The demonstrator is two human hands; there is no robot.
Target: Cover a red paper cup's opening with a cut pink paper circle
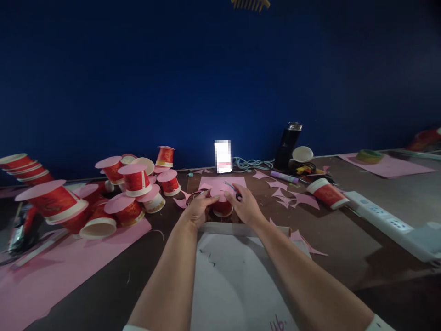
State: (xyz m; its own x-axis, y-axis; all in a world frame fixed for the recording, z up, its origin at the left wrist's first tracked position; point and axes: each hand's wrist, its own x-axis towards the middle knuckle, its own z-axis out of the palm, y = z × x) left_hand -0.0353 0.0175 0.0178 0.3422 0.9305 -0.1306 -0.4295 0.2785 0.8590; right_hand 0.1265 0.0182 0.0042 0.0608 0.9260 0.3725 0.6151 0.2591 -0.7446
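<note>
A red paper cup (222, 209) stands upside down in front of me, with a pink paper disc (219, 192) lying on top of it. My left hand (198, 209) is closed on the cup's left side, its fingertips at the disc's edge. Held in my right hand (247, 204) is a small pair of scissors (229, 185), blades pointing left over the disc and dark handle loops at the fingers. The fingers of that hand also rest against the right of the cup and disc. A pink paper sheet (237, 180) lies just behind.
Several red cups topped with pink discs (134, 180) cluster on the left beside a large pink sheet (79, 262). Pink scraps (305, 200), a tipped cup (327, 193) and a white power strip (382, 218) lie right. A lit phone (223, 156) and dark flask (288, 145) stand behind.
</note>
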